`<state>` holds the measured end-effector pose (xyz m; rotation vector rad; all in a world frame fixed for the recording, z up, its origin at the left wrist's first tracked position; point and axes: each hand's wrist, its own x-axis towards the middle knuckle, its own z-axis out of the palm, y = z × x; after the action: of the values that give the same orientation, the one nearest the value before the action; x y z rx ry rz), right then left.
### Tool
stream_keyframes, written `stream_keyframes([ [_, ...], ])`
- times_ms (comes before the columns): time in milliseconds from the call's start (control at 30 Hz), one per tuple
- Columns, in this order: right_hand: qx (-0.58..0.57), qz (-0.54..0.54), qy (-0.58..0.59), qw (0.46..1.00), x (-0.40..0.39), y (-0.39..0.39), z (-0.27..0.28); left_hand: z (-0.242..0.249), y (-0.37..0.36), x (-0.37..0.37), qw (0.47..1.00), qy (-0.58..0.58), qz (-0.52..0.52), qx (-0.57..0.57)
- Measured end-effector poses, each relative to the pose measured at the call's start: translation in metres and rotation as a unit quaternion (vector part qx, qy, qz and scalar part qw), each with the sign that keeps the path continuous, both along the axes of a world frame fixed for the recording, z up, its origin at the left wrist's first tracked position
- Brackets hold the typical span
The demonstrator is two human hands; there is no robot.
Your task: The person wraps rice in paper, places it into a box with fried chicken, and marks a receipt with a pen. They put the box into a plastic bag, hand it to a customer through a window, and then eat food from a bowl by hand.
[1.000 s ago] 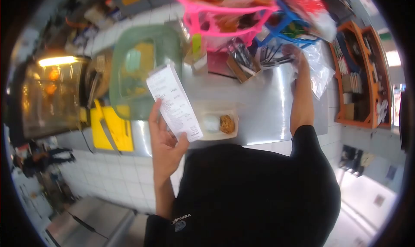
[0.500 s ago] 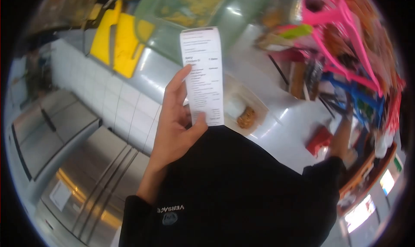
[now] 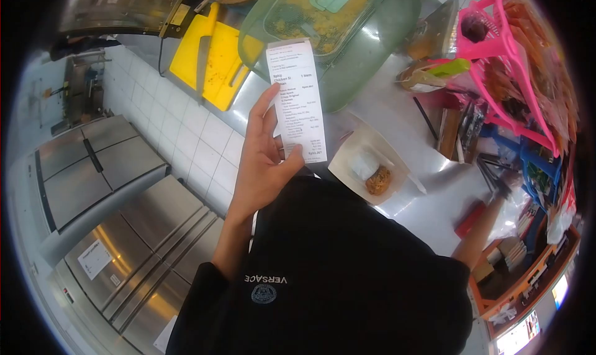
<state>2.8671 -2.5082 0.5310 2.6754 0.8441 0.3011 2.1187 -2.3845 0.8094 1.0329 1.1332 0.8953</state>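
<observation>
Black fabric of the shirt (image 3: 335, 262), nearest the view and across the near counter edge. Just above, in the left hand (image 3: 261, 165), a long white receipt (image 3: 301, 116), printed side to the view; grip narrow, thumb on the lower end, fingers at the side edge and behind. Just beyond the receipt to the right, on the metal counter (image 3: 428, 196), an open paper container (image 3: 372, 144), with a white packet (image 3: 365, 167) and a browned food piece (image 3: 379, 182) side by side inside.

Farther right, the right hand (image 3: 504, 195), small and blurred, beside dark utensils (image 3: 490, 168); impossible to tell whether closed on any of these. Near its forearm, a red object (image 3: 470, 219) and clear plastic (image 3: 510, 215).

Behind the receipt and partly hidden by it, a green lidded tub (image 3: 382, 50). To the left of the tub, a yellow board (image 3: 186, 57) under a knife (image 3: 202, 66). At upper right, a pink basket (image 3: 528, 63) crowded with packets, a blue basket (image 3: 531, 168) below. At lower right, an orange rack (image 3: 484, 302). Far left, beyond pale floor tiles (image 3: 186, 137), steel cabinets (image 3: 146, 237).
</observation>
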Motion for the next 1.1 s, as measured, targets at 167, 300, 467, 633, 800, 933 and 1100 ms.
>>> stream_keyframes([
  [167, 0.469, 0.298, 0.115, 0.824, -0.105, -0.06, 0.041, -0.004, -0.003, 0.0, 0.999, -0.019, -0.008, 0.038],
  [300, 0.554, -0.014, 0.048, 0.831, -0.259, -0.085, 0.12, -0.01, -0.002, -0.008, 0.996, -0.05, -0.028, 0.063],
  [467, 0.561, -0.086, 0.306, 0.764, -0.424, -0.094, 0.118, 0.001, 0.003, -0.008, 0.989, -0.027, -0.107, 0.096],
  [633, 0.391, 0.131, 0.465, 0.783, -0.522, -0.046, 0.122, 0.009, 0.006, -0.006, 0.977, -0.109, -0.152, 0.097],
  [800, 0.313, 0.295, 0.328, 0.841, -0.525, -0.006, 0.123, 0.021, 0.001, -0.008, 0.975, -0.119, -0.156, 0.103],
  [933, 0.233, 0.292, 0.4, 0.837, -0.519, -0.009, 0.06, 0.03, -0.003, -0.008, 0.975, -0.129, -0.137, 0.121],
  [1100, 0.092, 0.374, 0.312, 0.868, -0.517, 0.01, 0.069, 0.031, -0.012, -0.001, 0.973, -0.123, -0.131, 0.143],
])
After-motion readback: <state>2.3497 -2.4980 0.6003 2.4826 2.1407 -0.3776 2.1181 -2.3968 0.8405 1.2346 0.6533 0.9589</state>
